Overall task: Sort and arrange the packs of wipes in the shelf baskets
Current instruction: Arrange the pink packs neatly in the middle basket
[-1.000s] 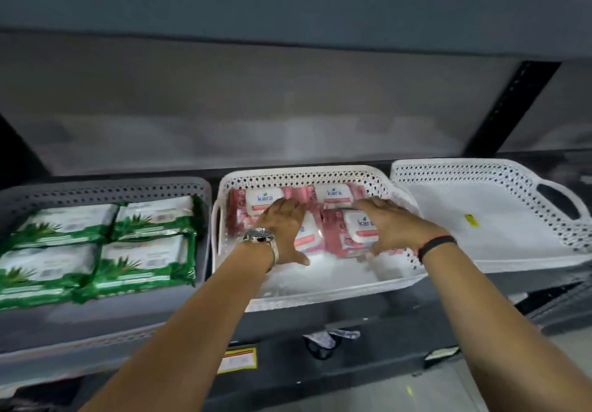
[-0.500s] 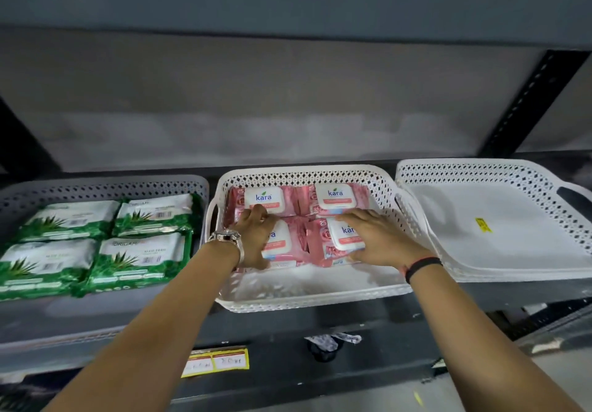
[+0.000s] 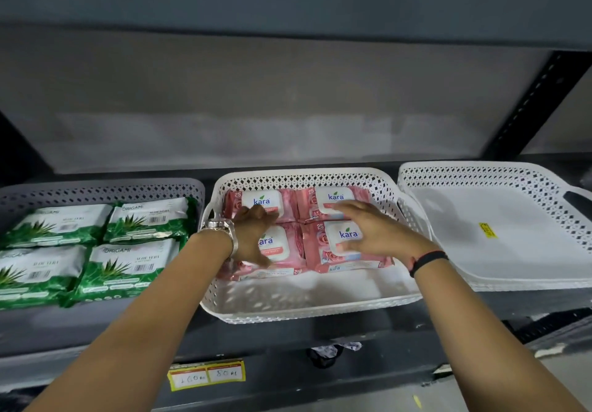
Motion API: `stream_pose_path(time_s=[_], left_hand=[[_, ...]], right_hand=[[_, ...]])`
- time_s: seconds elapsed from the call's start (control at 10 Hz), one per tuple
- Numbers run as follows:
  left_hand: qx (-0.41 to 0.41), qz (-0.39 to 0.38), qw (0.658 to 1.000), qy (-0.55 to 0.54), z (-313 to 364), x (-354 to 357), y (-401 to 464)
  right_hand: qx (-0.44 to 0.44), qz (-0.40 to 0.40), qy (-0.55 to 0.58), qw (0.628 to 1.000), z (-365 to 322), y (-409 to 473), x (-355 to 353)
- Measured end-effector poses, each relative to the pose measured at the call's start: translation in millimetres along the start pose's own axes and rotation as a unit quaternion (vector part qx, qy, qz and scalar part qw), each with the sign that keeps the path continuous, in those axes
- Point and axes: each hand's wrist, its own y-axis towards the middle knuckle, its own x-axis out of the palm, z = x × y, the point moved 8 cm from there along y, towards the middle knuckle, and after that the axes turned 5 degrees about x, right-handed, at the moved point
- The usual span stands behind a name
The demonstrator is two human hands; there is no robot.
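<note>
Several pink Kara wipe packs (image 3: 333,202) lie in two rows at the back of the middle white basket (image 3: 307,310). My left hand (image 3: 254,235), with a watch on the wrist, curls around the left side of the front left pink pack (image 3: 282,251). My right hand (image 3: 374,232) hovers with spread fingers over the front right pink pack (image 3: 330,251), thumb touching its white lid. Several green Origami aloe packs (image 3: 141,219) fill the grey basket (image 3: 96,189) on the left.
A white basket (image 3: 496,168) with only a small yellow sticker (image 3: 487,229) stands at the right on the same dark shelf. A yellow price tag (image 3: 206,375) sticks on the shelf's front edge. Another shelf board hangs overhead, and a black upright post (image 3: 538,104) rises at the right.
Both hands have shifted over the front row of pink packs. The right hand's fingers have lifted and spread. The left hand now cups the front left pack's side.
</note>
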Motion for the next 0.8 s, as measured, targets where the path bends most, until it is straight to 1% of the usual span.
stream_pose_path(time_s=[0.1,0.2,0.3,0.4,0.5,0.6,0.7,0.8], left_hand=[[-0.040,0.181,0.979,-0.085,2.2,-39.7,5.2],[-0.104,0.257,0.957,-0.082,2.1,-41.4,19.1],[-0.142,0.210,0.966,-0.042,-3.1,-7.6,40.4],[-0.138,0.200,0.970,-0.016,-7.7,12.2,48.1],[-0.133,0.207,0.969,0.007,-6.3,12.8,47.3],[-0.137,0.192,0.972,0.009,-3.7,9.0,46.0],[-0.144,0.152,0.978,0.014,-0.7,6.6,43.0],[-0.144,0.158,0.977,-0.005,3.8,-5.8,36.7]], right_hand=[[0.030,0.131,0.012,0.991,-6.2,20.2,-24.8],[0.076,0.123,-0.061,0.988,-9.5,40.7,-8.2],[0.097,0.072,-0.081,0.989,-1.8,50.1,19.1],[0.092,0.075,-0.090,0.989,0.5,51.9,27.1],[0.092,0.065,-0.077,0.991,-0.7,51.7,31.1],[0.092,0.059,-0.072,0.991,-1.5,51.0,28.7],[0.092,0.044,-0.058,0.993,-1.0,51.1,28.6],[0.076,0.077,-0.048,0.993,-3.6,51.5,13.6]])
